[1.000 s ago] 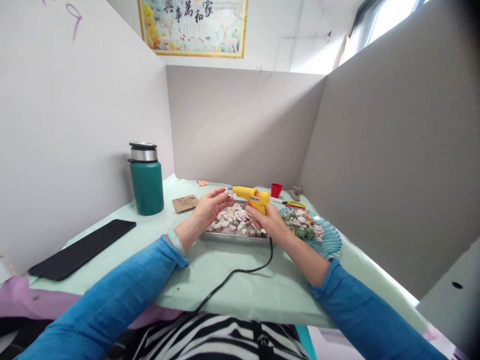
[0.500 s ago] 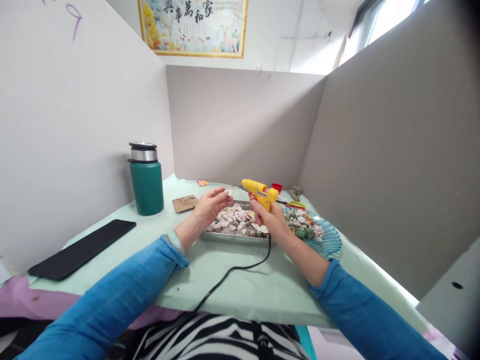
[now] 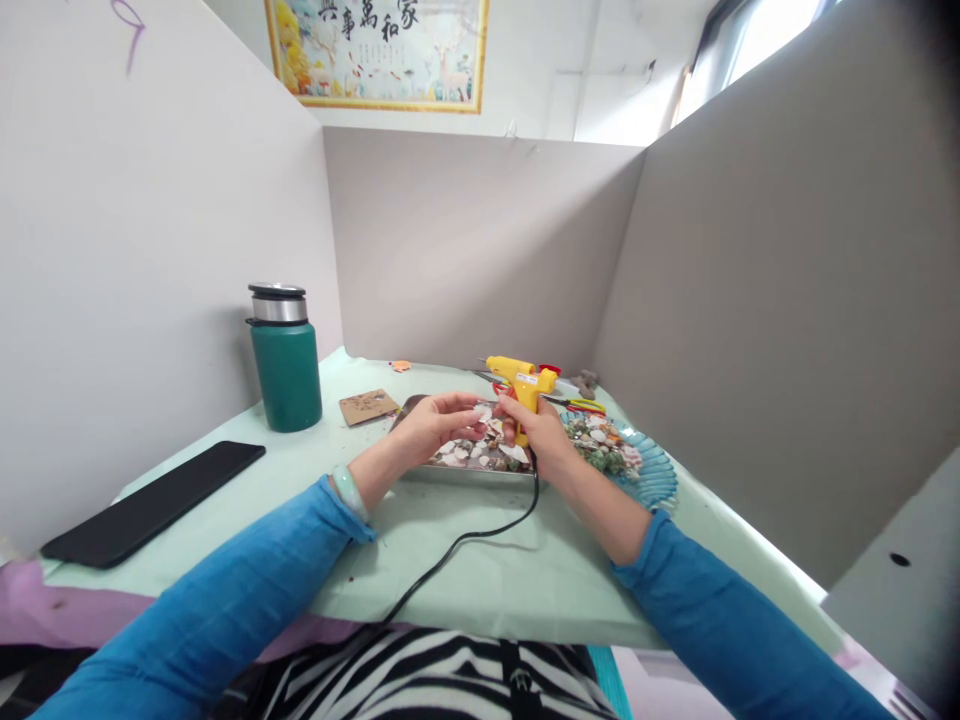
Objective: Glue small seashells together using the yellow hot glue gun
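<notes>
My right hand (image 3: 546,437) is wrapped around the handle of a yellow glue gun (image 3: 511,367), whose nozzle points away to the left. Its black cord (image 3: 457,540) runs down toward the table's front edge. Between the fingertips of my left hand (image 3: 433,428) is a small white shell (image 3: 483,411), partly hidden by the fingers. The two hands are close together, with the right thumb and forefinger beside the left fingertips. Beneath them a metal tray (image 3: 480,476) holds many loose shells (image 3: 471,452).
To the right sits a blue glass plate (image 3: 656,472) with shells and greenish pieces. Yellow-handled scissors (image 3: 586,407) lie behind it. A brown card (image 3: 367,407), a green bottle (image 3: 283,375) and a flat black object (image 3: 157,503) are at left. Grey partitions (image 3: 480,240) enclose the table.
My left hand has lowered and moved right, over the tray, with the shell. My right hand has come slightly left toward it, turning the glue gun a little. The view has shifted slightly.
</notes>
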`<state>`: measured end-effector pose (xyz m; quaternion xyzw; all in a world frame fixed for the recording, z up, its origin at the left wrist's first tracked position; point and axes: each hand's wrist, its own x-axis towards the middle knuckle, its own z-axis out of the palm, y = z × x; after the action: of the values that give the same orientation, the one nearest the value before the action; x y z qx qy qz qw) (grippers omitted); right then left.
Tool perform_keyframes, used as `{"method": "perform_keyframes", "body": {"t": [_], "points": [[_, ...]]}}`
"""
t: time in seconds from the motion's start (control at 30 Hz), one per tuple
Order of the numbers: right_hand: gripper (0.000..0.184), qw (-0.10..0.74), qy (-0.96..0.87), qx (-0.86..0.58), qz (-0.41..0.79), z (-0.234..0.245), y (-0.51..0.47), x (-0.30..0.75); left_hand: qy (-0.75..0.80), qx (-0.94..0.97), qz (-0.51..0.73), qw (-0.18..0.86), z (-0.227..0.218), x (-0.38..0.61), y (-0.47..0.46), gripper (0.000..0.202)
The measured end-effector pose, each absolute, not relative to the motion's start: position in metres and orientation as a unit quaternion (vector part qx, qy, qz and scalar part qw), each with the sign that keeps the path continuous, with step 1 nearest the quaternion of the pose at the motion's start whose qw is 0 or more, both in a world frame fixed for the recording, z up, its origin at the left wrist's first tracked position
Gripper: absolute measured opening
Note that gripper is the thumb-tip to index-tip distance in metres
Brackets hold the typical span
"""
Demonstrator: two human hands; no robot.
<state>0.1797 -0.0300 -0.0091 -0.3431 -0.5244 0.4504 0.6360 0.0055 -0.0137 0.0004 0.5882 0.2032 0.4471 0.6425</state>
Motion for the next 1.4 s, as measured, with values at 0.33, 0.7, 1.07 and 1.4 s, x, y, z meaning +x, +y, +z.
{"method": "perform_keyframes", "body": {"t": [0.33, 0.7, 1.07, 1.4], "points": [[0.031, 0.605, -0.55, -0.331, 0.471, -0.007, -0.034, 0.18, 0.225, 0.61, 0.432, 0.625, -0.001, 0.006, -0.014, 0.032], [0.031, 0.624, -0.566, -0.348, 0.411, -0.009, -0.036, 0.177, 0.223, 0.611, 0.434, 0.624, -0.002, 0.006, -0.012, 0.031], [0.027, 0.656, -0.597, -0.389, 0.25, -0.011, -0.039, 0.174, 0.231, 0.596, 0.435, 0.634, 0.001, 0.008, -0.015, 0.027], [0.031, 0.658, -0.606, -0.4, 0.2, -0.016, -0.036, 0.172, 0.224, 0.6, 0.43, 0.636, 0.0, 0.008, -0.013, 0.027]]}}
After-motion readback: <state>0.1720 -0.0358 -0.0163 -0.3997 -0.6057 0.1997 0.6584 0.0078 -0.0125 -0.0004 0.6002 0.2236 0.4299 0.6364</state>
